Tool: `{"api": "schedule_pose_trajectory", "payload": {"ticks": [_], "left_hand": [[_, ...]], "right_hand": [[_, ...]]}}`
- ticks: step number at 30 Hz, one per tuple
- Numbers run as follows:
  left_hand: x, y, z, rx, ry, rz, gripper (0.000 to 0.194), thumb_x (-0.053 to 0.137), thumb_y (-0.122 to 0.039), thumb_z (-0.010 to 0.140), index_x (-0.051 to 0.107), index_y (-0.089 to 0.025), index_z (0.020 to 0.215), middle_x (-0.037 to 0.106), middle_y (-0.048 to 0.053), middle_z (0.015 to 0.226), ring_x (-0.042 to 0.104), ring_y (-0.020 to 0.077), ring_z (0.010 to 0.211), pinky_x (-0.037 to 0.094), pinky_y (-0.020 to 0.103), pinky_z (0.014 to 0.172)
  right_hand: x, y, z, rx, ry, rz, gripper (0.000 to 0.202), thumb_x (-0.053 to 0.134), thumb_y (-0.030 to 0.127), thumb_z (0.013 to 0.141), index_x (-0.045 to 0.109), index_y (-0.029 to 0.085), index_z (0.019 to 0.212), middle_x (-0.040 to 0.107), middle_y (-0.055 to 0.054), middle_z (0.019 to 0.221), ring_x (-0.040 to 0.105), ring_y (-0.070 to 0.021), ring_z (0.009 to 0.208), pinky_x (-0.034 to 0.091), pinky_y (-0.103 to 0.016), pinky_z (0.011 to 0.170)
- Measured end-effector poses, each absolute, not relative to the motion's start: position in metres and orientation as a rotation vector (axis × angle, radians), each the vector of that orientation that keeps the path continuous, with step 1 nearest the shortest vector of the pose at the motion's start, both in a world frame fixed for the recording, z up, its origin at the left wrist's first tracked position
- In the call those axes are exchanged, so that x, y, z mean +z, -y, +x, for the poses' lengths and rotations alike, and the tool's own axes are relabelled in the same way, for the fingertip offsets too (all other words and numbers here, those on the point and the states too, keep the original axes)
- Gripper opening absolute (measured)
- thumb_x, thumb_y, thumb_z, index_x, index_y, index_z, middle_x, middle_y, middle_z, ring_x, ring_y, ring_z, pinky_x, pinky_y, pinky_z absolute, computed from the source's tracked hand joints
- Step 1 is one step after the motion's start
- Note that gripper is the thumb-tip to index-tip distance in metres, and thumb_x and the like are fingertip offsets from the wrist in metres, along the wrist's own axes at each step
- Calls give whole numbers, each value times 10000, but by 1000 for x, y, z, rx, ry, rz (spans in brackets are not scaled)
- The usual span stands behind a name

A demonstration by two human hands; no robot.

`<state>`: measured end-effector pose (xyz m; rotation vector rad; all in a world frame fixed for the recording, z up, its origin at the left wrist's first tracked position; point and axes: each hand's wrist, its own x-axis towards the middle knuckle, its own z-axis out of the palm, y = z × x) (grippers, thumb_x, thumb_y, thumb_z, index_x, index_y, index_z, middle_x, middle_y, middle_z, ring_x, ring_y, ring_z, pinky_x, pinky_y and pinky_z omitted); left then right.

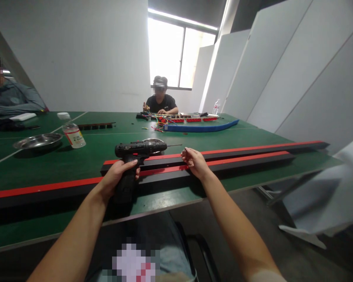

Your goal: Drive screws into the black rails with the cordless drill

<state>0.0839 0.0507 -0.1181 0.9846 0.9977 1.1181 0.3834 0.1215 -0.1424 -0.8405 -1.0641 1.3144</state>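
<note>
My left hand (119, 174) is wrapped round the grip of a black cordless drill (135, 150). The drill lies level, its long thin bit (175, 145) pointing right. Close to the bit's tip, my right hand (194, 161) has its fingers pinched together; whatever small thing is between them is too small to name. Below both hands run two long bars with red tops and dark sides: a nearer bar (155, 177) and a farther bar (223, 153). Behind the drill, a small metal dish (156, 140) is partly hidden.
A wide steel dish (38, 141) and a labelled plastic bottle (74, 134) stand on the green table (111, 134) at left. Farther back lie a blue curved strip (200, 127) and wired parts. One person (161, 102) sits opposite, another (16, 96) at far left.
</note>
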Motion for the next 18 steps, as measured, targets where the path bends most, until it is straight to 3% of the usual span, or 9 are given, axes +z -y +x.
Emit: {"api": "schedule_pose_trajectory", "payload": {"ticks": [5,13,18], "left_hand": [[-119,-51,83,1081,-992,1064,286,798,-359,757,674,-107,808,673,83,688,645,165,574,516,226,505],[-123,-52,81,1075,-1035,1146,319,793,-407,755,692,-105,780,672,87,709,638,163,586,496,222,509],[-125,-53,80,1066,-1041,1143,328,800,-418,746,693,-108,765,675,80,704,638,155,585,494,216,520]], "right_hand": [[-144,-124,382,1277,1037,-833,366,802,496,692,618,183,744,638,-18,762,542,-102,622,416,-208,521],[-145,-123,382,1288,1036,-877,392,807,504,682,602,187,787,638,-21,786,530,-95,603,189,-186,377],[-144,-120,382,1265,1059,-886,393,796,518,690,604,187,779,626,-12,757,517,-94,590,180,-190,372]]}}
